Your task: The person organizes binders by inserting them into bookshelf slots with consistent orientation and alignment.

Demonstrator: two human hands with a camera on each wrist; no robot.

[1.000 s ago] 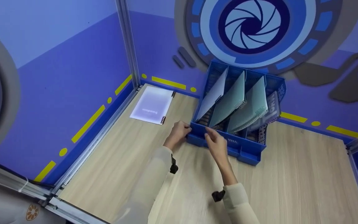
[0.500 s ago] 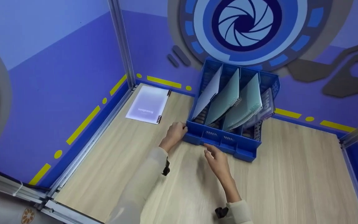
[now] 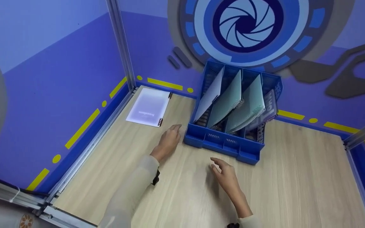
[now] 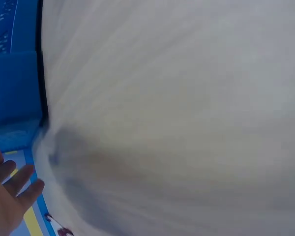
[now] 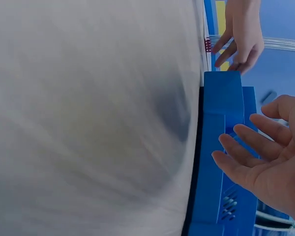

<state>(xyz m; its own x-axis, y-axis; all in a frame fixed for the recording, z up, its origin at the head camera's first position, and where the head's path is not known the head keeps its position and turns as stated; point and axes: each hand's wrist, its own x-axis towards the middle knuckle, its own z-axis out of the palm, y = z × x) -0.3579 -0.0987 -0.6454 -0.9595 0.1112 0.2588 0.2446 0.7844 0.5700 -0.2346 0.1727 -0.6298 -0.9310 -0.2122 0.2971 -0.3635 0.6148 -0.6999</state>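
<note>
A blue divided file rack stands against the back wall. Leaning in its compartments are a pale notebook, green spiral notebooks and a clear-covered one at the right. My left hand is just left of the rack's front corner, fingers relaxed and holding nothing. In front of the rack my right hand hovers over the table, its fingers spread and loosely bent in the right wrist view. A white-and-lilac notebook with black binding lies flat at the back left of the table.
The wooden table is bounded by printed blue walls on the left, back and right. Metal frame rails run along its edges. A patterned cloth shows beyond the front left corner.
My left hand has let go of the rack's front left corner and moved left. My right hand has come off the rack's front and drawn back toward me. The notebooks stay in place.
</note>
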